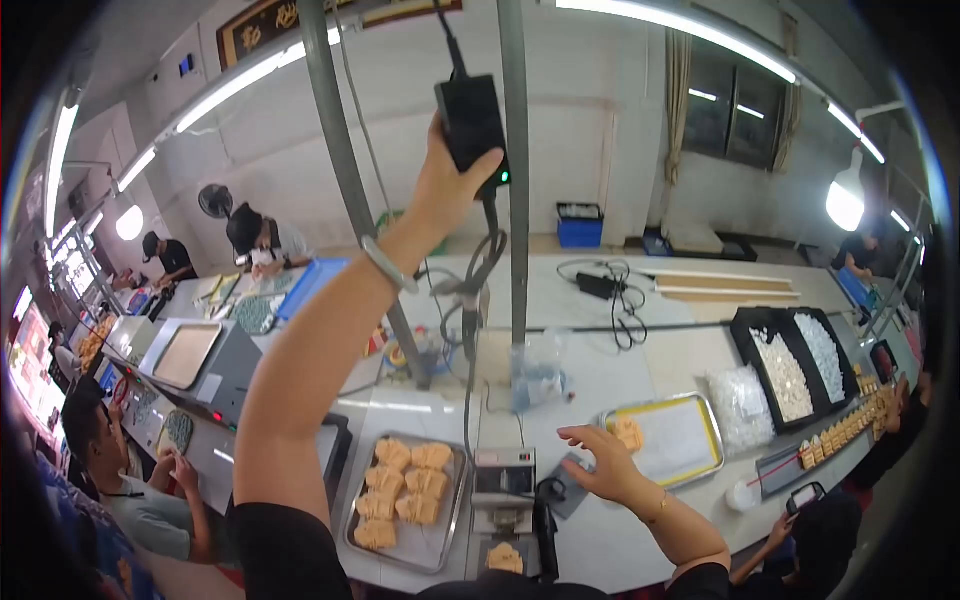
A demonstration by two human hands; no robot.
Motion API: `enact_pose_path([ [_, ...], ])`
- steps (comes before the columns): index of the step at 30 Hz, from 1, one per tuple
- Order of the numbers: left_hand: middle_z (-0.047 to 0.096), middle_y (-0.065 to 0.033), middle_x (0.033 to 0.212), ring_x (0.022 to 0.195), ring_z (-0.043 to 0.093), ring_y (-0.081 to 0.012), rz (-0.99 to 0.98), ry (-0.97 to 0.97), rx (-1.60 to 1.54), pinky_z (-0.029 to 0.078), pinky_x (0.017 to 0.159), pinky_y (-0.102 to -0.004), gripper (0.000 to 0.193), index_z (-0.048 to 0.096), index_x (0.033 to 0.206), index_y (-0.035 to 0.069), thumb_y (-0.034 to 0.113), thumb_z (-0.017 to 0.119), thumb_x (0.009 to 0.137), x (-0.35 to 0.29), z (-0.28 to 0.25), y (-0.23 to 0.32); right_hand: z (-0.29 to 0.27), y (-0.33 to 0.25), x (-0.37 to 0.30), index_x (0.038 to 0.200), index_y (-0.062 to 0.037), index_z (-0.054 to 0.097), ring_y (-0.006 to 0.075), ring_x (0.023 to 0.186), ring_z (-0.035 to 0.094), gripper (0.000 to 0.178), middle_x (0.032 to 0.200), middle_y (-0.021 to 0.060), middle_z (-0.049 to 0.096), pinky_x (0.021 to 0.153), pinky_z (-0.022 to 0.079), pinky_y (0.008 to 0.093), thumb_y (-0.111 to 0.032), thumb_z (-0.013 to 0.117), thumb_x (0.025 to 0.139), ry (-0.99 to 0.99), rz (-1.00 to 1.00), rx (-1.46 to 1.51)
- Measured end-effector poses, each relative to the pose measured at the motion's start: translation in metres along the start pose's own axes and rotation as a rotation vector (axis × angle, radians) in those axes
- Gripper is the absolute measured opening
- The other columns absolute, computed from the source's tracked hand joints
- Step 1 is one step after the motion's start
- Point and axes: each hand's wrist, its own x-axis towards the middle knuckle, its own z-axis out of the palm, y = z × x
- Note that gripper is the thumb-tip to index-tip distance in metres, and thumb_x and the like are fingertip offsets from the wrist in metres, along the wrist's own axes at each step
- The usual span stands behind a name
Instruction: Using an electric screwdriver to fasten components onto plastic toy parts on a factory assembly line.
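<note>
From my end of the head view, the black rectangular plastic power box (472, 110) is held up high, just left of the right-hand grey upright metal post (514, 240). Its long axis runs close to parallel with that post, the top leaning slightly away to the left. A thin black cable (453, 50) leaves the upper end, and a thicker dark cable (491, 214) drops from the lower end along the post's left side. A small green light (505, 177) shows at the lower corner nearest the post.

I see the left hand (450, 185) closed on the box, thumb across its lower front; the other fingers seem to wrap behind, though the box hides most of them. The box's right edge meets the post's outline, and I cannot tell whether they touch. Open room lies left of the post, toward the left-hand grey metal post (342, 100).

The right hand (610, 472) is below and right of the post, fingers loosely spread and bent, holding nothing, near a dark grey flat slab (570, 500). Farther right of the post is a yellow-edged metal tray (680, 440); below and left of it, a silver metal tray (425, 543) bears peach-orange moulded pieces (427, 482)
</note>
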Motion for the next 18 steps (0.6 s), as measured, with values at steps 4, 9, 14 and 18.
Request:
enact_pose_path([
  [4,0.051,-0.0121,0.104,0.082,0.056,-0.0157,0.069,0.150,-0.118,0.048,0.061,-0.0247,0.083,0.003,0.137,0.009,0.016,0.061,0.079,-0.002,-0.002,0.032,-0.081,-0.044,0.048,0.104,-0.0017,0.054,0.0238,0.082,0.057,0.038,0.095,0.0122,0.060,0.071,0.045,0.0309,-0.004,0.063,0.067,0.379,-0.319,-0.234],
  [9,0.055,-0.0084,0.094,0.070,0.056,-0.0145,0.059,0.194,-0.255,0.046,0.051,-0.0245,0.080,0.005,0.138,0.014,0.013,0.060,0.080,0.009,-0.022,0.062,-0.182,-0.129,0.105,0.097,0.0013,0.055,0.0148,0.079,0.055,0.024,0.088,0.0085,0.059,0.072,0.042,0.0251,0.004,0.052,0.073,1.051,-0.721,-0.383],
  [14,0.056,-0.0108,0.097,0.075,0.058,-0.0164,0.112,0.266,-0.225,0.048,0.055,-0.0251,0.077,0.015,0.137,0.012,0.018,0.064,0.077,0.046,-0.016,0.100,-0.206,-0.171,0.139,0.091,0.0000,0.057,0.0091,0.072,0.055,0.014,0.080,0.0048,0.060,0.066,0.042,0.0217,0.000,0.052,0.077,0.899,-0.714,-0.255],
  [18,0.055,-0.0171,0.110,0.087,0.060,-0.0255,0.039,0.296,0.140,0.050,0.068,-0.0310,0.079,0.019,0.136,0.010,0.027,0.065,0.074,0.079,-0.013,0.096,-0.161,-0.176,0.144,0.090,-0.0006,0.057,0.0080,0.072,0.054,0.013,0.079,0.0033,0.059,0.065,0.042,0.0205,-0.002,0.053,0.078,0.700,-0.593,-0.324],
])
